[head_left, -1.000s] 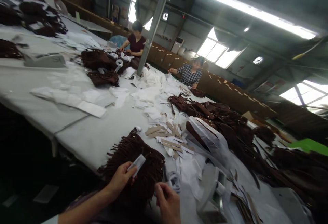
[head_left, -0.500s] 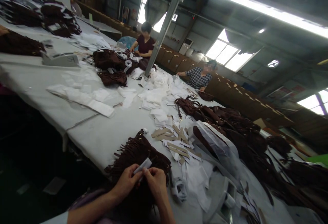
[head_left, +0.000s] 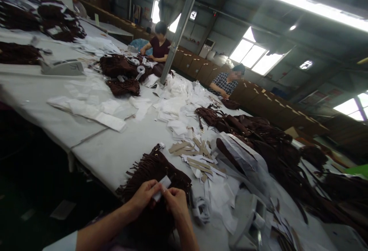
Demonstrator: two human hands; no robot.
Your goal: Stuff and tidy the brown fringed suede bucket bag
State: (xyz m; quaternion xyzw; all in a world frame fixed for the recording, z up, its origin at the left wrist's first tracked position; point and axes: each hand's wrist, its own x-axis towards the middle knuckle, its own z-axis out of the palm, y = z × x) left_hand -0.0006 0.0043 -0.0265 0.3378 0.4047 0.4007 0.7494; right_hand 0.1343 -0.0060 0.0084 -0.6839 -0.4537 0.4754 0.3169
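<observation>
Both of my hands pinch a small white strip (head_left: 165, 182), paper or foam by its look, above a dark brown fringed bag (head_left: 156, 166). My left hand (head_left: 145, 194) is closed on the strip's lower left side. From the right, my right hand (head_left: 176, 201) grips it with thumb and fingers together. The bag lies at the near table edge, its fringe toward the left and brass-coloured eyelets along its upper part. My hands and forearms hide its lower portion. Whatever the strip is wrapped round, if anything, cannot be made out.
Right of the bag lie a white roll (head_left: 201, 209), cut card strips (head_left: 201, 159) and a grey tape dispenser (head_left: 248, 220). More brown bags (head_left: 253, 132) are heaped along the right. White paper sheets (head_left: 175, 107) cover the middle. Two people (head_left: 160, 46) work across the table, beyond a metal post (head_left: 181, 28).
My hands stay at the bag with the strip, my left fingers shifted slightly up along it. The person in checks has drawn an outstretched arm back in. The view has moved slightly.
</observation>
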